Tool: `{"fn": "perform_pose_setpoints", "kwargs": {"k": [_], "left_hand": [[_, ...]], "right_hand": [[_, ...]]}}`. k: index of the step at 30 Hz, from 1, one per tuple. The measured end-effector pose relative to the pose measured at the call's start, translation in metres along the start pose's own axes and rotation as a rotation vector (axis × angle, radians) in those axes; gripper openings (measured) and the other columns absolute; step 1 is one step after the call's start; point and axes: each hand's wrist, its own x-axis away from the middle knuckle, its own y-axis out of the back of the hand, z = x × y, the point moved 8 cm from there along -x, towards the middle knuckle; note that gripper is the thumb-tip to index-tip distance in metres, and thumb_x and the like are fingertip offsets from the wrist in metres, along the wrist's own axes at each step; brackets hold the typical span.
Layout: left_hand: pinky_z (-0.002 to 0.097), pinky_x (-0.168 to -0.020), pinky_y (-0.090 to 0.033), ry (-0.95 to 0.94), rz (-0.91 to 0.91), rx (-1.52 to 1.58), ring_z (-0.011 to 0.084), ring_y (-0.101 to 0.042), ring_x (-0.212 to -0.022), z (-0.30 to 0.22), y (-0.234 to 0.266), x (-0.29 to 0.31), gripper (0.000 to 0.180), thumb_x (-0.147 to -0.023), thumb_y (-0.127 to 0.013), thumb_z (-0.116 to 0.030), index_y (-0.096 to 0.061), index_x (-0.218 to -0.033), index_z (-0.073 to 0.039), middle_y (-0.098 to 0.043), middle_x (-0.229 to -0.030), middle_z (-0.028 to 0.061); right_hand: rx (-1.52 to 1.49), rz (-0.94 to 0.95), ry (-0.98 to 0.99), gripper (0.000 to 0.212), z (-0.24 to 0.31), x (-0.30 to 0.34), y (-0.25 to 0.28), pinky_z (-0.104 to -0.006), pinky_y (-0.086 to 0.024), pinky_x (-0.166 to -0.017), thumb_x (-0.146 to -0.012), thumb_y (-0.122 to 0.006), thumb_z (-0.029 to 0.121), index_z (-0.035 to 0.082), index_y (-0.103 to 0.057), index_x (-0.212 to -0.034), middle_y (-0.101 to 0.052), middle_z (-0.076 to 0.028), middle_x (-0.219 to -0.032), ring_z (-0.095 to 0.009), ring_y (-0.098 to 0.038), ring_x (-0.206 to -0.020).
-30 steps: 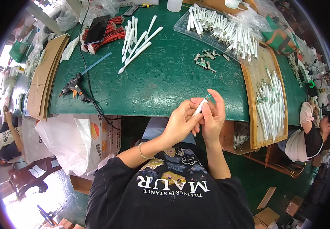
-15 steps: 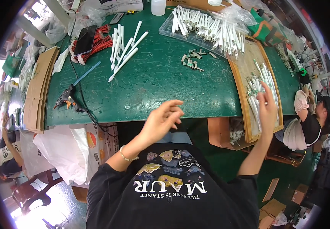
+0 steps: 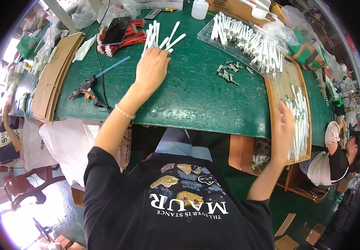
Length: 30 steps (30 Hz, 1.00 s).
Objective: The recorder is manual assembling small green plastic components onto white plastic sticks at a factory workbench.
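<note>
My left hand (image 3: 151, 70) reaches over a small pile of slim white tubes (image 3: 173, 34) at the back left of the green table. Its fingers bend down and close over the tubes' near ends; the fingertips are hidden. My right hand (image 3: 283, 129) hovers at the left edge of a wooden-framed tray (image 3: 273, 109), fingers apart and slightly blurred, with nothing seen in them. More white tubes (image 3: 300, 121) with greenish ends lie in that tray. Small metal-and-green parts (image 3: 229, 71) form a loose heap on the table between my hands.
A clear plastic tray (image 3: 207, 38) full of white tubes stands at the back right. Left lie a glue gun (image 3: 87, 91) with its cable, a phone (image 3: 117, 31) on red wires (image 3: 137, 37), and stacked cardboard (image 3: 57, 79). A co-worker (image 3: 334, 154) sits at the far right.
My left hand has moved from the table's front edge forward and left onto the white tubes. My right hand has shifted slightly toward the tray's left edge. The whole view has shifted.
</note>
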Motion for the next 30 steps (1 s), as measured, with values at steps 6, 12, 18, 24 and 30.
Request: {"fn": "perform_pose_setpoints", "kwargs": {"k": [6,12,18,24,30], "left_hand": [[0.0353,-0.072,-0.046,-0.031,0.062,-0.342,0.0234,-0.055,-0.084,0.009,-0.027,-0.015,0.01,-0.077,-0.064,-0.017,-0.063,-0.078,-0.007,-0.057,-0.08,0.008],[0.0381,-0.061,-0.047,-0.009,0.133,-0.32,0.0241,-0.061,-0.067,-0.008,-0.016,-0.012,0.013,-0.081,-0.061,-0.017,-0.058,-0.077,-0.005,-0.06,-0.07,0.0078],[0.0414,-0.057,-0.046,0.2,0.172,0.541,0.0324,-0.059,-0.062,-0.066,0.008,0.012,0.019,-0.09,-0.055,-0.02,-0.053,-0.092,-0.001,-0.059,-0.07,0.0173],[0.0253,-0.052,-0.032,0.556,0.685,1.215,0.0065,-0.04,-0.059,-0.127,-0.034,0.061,0.033,-0.093,-0.054,-0.033,-0.056,-0.092,0.0,-0.047,-0.066,-0.0013],[0.0184,-0.042,-0.02,0.765,0.791,1.532,0.0,-0.028,-0.049,-0.135,-0.04,0.091,0.031,-0.095,-0.052,-0.033,-0.055,-0.093,-0.002,-0.038,-0.064,-0.0079]], "right_hand": [[-0.044,0.055,0.138,0.016,0.04,-0.036,-0.09,-0.0331,-0.045,-0.076,-0.085,-0.061,0.012,0.003,-0.062,-0.099,-0.061,-0.012,-0.099,-0.027,-0.058,-0.086],[-0.005,0.031,0.228,0.01,0.026,-0.041,-0.107,-0.0369,-0.045,-0.071,-0.081,-0.063,0.009,0.004,-0.059,-0.089,-0.06,-0.011,-0.089,-0.029,-0.057,-0.081],[-0.177,0.094,0.07,0.007,0.027,-0.02,-0.08,-0.0304,-0.046,-0.066,-0.084,-0.06,0.005,0.001,-0.059,-0.09,-0.062,-0.011,-0.082,-0.021,-0.059,-0.076],[-0.384,0.155,0.332,0.009,0.097,0.004,-0.058,-0.0315,-0.048,-0.071,-0.078,-0.064,-0.002,0.0,-0.06,-0.086,-0.063,-0.01,-0.086,-0.022,-0.06,-0.081],[-0.542,0.257,0.302,0.015,0.103,0.023,-0.067,-0.0288,-0.047,-0.07,-0.077,-0.065,-0.004,0.001,-0.061,-0.091,-0.063,-0.009,-0.093,-0.018,-0.059,-0.081]]}}
